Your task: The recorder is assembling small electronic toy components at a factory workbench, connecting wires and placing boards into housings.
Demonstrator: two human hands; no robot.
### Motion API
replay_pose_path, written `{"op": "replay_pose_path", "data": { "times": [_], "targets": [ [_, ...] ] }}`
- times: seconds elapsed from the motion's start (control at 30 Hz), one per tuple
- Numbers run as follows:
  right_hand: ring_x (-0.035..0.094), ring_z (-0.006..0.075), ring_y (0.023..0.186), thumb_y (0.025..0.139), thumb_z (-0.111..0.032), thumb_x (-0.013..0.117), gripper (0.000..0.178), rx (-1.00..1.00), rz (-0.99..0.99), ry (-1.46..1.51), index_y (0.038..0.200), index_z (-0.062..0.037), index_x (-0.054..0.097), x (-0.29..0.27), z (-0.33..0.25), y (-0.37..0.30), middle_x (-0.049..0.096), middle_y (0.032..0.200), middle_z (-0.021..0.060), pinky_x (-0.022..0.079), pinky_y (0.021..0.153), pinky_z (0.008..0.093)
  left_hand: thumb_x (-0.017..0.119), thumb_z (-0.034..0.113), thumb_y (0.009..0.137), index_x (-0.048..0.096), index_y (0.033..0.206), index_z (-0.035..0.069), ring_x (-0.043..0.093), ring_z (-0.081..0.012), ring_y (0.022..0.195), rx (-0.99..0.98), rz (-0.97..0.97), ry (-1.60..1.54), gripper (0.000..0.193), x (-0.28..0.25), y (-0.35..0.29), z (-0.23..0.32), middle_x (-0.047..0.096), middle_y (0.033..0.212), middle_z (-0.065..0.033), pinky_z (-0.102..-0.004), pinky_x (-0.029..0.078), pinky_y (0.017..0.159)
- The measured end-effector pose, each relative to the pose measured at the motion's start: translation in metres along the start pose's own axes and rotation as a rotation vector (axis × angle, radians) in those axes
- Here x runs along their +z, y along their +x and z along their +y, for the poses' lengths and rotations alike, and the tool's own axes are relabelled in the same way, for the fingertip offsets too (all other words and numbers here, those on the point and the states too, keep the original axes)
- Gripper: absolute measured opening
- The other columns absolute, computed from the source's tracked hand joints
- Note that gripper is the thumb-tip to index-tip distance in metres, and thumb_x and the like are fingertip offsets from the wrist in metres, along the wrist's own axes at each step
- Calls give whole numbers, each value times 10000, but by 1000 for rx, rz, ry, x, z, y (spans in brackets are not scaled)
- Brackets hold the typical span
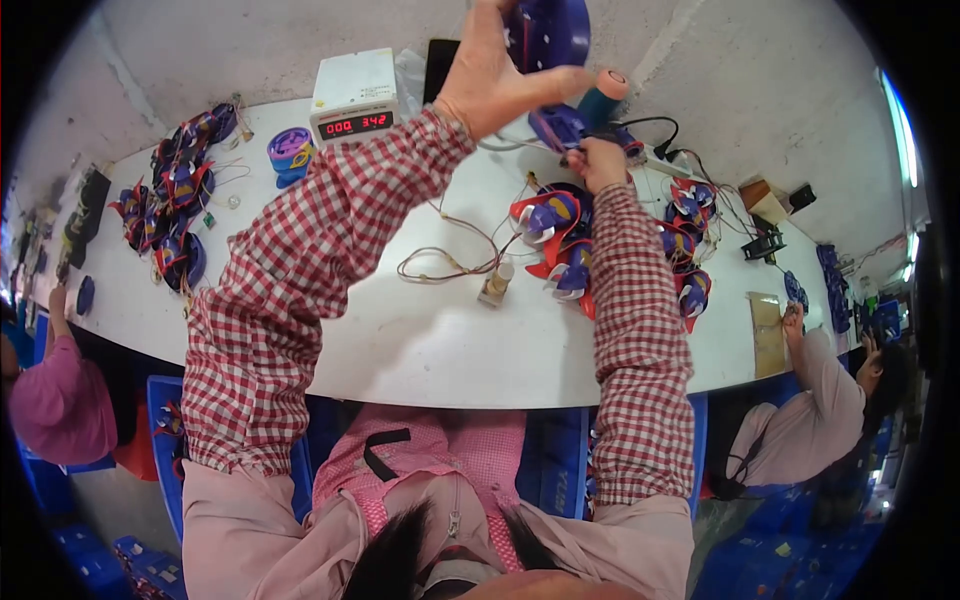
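Observation:
My left hand (505,85) is raised at the top of the head view, its thumb stretched to the right under a round dark purple plastic shell (555,35) with white spots. The hand appears to hold this shell, though its other fingers run out of the picture. My right hand (603,163) is closed, fingertips pinched beside a smaller purple part (558,128); what they grip is too small to make out. Just behind it stands a teal cylinder with an orange-pink top (604,96). Purple, red and white toy assemblies (552,215) lie by my right forearm.
A white meter box with red digits (355,98) stands at the back beside a purple-and-blue tub (291,155). Looped wires (440,265) and a small bottle (496,284) lie mid-table. More assemblies (180,185) are piled left. Other people (65,400) sit at both sides.

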State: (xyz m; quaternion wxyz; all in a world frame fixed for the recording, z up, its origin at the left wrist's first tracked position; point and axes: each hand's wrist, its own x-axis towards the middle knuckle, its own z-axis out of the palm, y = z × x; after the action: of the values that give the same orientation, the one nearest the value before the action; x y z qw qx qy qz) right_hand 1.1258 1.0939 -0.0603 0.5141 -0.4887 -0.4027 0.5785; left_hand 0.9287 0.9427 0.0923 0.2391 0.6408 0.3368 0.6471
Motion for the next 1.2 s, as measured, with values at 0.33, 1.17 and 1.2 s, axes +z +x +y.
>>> {"op": "replay_pose_path", "data": {
  "times": [0.33, 1.17, 1.2],
  "targets": [
    [571, 108, 593, 828, -199, 600, 223, -105, -159, -723, 923, 3, 599, -6, -1, 5, 600, 751, 83, 448, 484, 247, 800, 447, 614, 198, 1311, -68, 436, -318, 1116, 265, 15, 345, 1056, 12, 18, 17, 381, 1188, -243, -411, 383, 963],
    [640, 168, 732, 885, -309, 566, 295, -493, -22, -150, 850, -20, 612, -69, -167, -58, 607, 748, 43, 461, 568, 237, 785, 481, 611, 264, 1276, -78, 379, -339, 1156, 89, 122, 605, 1013, -8, 49, 59, 349, 1206, -252, -415, 346, 994],
    [644, 172, 745, 887, -293, 565, 282, -485, -78, -110, 856, -15, 597, -69, -178, -61, 599, 733, 43, 478, 581, 240, 787, 487, 606, 261, 1277, -80, 380, -340, 1156, 78, 103, 633, 1023, -10, 47, 59, 347, 1211, -254, -414, 342, 997]
  ]
}}
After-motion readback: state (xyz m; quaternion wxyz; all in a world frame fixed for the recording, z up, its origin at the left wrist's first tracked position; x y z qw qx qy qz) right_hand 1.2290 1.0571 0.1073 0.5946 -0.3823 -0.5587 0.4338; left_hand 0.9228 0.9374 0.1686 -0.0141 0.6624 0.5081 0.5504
